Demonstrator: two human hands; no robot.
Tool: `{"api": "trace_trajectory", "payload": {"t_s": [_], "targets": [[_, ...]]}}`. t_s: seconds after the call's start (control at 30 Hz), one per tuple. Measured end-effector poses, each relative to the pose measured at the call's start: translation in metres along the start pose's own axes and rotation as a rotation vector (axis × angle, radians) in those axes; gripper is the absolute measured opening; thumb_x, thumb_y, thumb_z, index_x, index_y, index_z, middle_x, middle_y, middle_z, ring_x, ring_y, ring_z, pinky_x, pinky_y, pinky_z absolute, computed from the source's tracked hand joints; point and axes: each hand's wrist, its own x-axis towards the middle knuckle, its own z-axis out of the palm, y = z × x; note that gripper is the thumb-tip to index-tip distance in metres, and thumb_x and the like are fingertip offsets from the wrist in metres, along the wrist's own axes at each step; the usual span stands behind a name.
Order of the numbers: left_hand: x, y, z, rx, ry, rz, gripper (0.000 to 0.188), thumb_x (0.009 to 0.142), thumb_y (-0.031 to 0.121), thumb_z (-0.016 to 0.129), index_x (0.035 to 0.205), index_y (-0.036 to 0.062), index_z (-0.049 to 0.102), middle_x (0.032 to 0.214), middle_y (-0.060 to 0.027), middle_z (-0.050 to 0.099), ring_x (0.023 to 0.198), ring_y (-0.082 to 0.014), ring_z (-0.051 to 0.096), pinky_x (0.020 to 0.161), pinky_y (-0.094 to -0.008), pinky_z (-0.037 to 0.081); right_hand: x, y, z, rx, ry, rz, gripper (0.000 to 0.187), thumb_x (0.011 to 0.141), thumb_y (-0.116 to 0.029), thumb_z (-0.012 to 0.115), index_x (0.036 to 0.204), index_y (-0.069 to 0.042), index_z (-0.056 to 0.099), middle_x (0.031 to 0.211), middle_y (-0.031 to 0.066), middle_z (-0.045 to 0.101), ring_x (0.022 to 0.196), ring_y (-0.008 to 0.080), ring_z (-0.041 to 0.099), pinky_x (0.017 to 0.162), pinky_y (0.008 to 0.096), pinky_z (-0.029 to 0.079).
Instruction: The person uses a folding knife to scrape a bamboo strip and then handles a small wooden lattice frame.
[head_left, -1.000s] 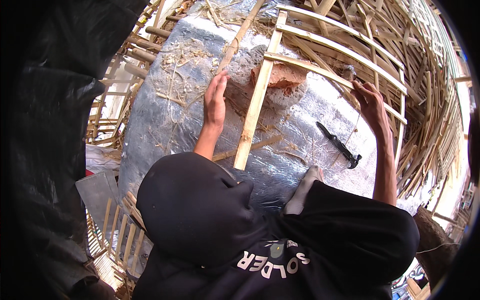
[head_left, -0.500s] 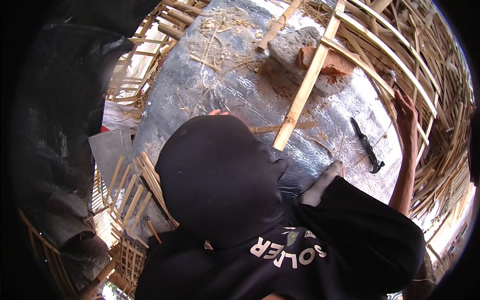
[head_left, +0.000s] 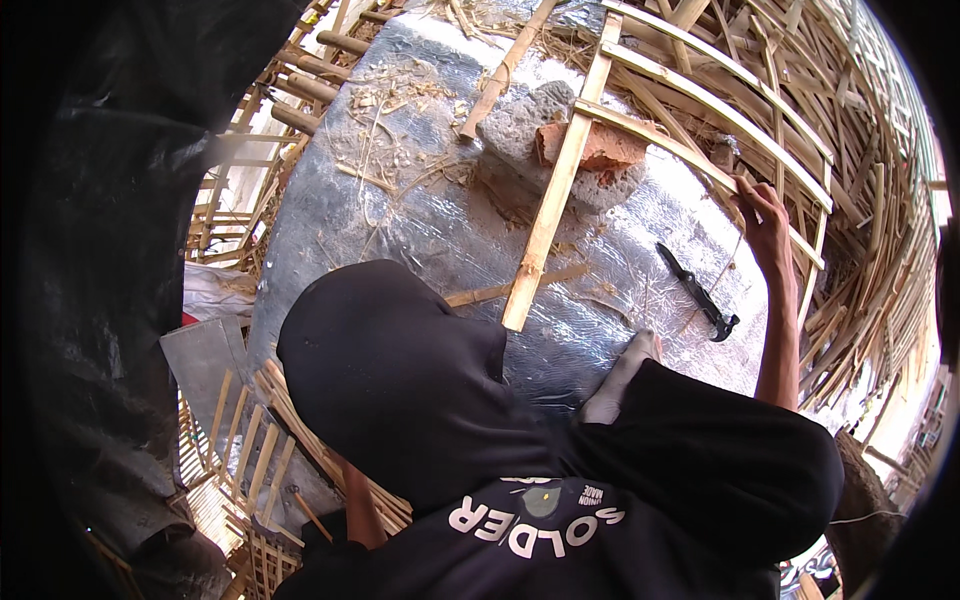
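My right hand [head_left: 768, 222] has its fingers closed round a thin slat of a light bamboo lattice frame [head_left: 690, 78], at the frame's near right part. The frame's long left strip [head_left: 556, 205] slants down toward my knees and crosses over a broken red brick [head_left: 610, 145]. Of my left arm only a short length of forearm [head_left: 362, 505] shows, beside my black-clothed knee; the left hand is hidden. Close to that forearm is a bundle of bamboo strips [head_left: 290, 405]. A black hammer-like tool [head_left: 697, 290] lies on the silvery sheet [head_left: 420, 215], left of my right forearm.
Under the brick are rough grey blocks [head_left: 540, 118]. A loose stick [head_left: 510, 65] lies beyond them. Many split bamboo strips [head_left: 860, 150] are heaped at the right. My foot [head_left: 620, 380] rests on the sheet. A grey board [head_left: 205, 365] and dark sheeting [head_left: 110, 250] are at the left.
My left hand, whose fingers showed beyond my knee, has gone from there; its forearm now shows lower left. My right hand keeps hold of the frame. The whole view has shifted.
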Motion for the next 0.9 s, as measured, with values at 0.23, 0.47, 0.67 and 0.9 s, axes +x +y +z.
{"api": "trace_trajectory", "payload": {"t_s": [0.23, 0.47, 0.67, 0.9], "targets": [[-0.024, -0.041, 0.004, -0.067, -0.116, -0.172, 0.034, 0.09, 0.024, 0.072, 0.119, 0.0068, 0.065, 0.113, -0.0069, 0.065, 0.097, -0.0206, 0.06, 0.085, -0.0346, 0.048, -0.001, 0.002, -0.002, -0.029, 0.006, -0.012, 0.033, 0.093, -0.008, 0.067, 0.126, -0.01, 0.067, 0.088, 0.0098, 0.061, 0.077, 0.0208, 0.059, 0.071, 0.0329, 0.048], [-0.01, -0.028, -0.006, -0.082, -0.143, -0.155, 0.034, 0.091, 0.023, 0.072, 0.119, 0.0057, 0.065, 0.11, -0.0073, 0.066, 0.094, -0.0195, 0.061, 0.083, -0.0333, 0.049, -0.004, -0.003, -0.001, -0.026, -0.002, 0.022, 0.033, 0.094, -0.007, 0.065, 0.127, -0.009, 0.067, 0.089, 0.0104, 0.062, 0.079, 0.0214, 0.06, 0.073, 0.0325, 0.048], [0.016, -0.011, -0.015, -0.086, -0.145, -0.127, 0.033, 0.091, 0.022, 0.071, 0.119, 0.0047, 0.065, 0.107, -0.0076, 0.067, 0.091, -0.0186, 0.062, 0.082, -0.0322, 0.05, -0.005, -0.006, 0.001, 0.008, 0.032, 0.016, 0.031, 0.094, -0.018, 0.067, 0.125, -0.012, 0.069, 0.086, 0.0087, 0.058, 0.082, 0.0227, 0.055, 0.074, 0.0365, 0.046], [0.044, 0.013, -0.029, -0.089, -0.139, -0.083, 0.032, 0.092, 0.021, 0.071, 0.118, 0.0036, 0.065, 0.104, -0.008, 0.068, 0.088, -0.0175, 0.063, 0.08, -0.0309, 0.05, -0.007, -0.014, -0.003, -0.008, 0.022, 0.058, 0.032, 0.095, -0.022, 0.065, 0.125, -0.011, 0.068, 0.087, 0.0103, 0.059, 0.084, 0.0244, 0.056, 0.077, 0.0383, 0.045]]}}
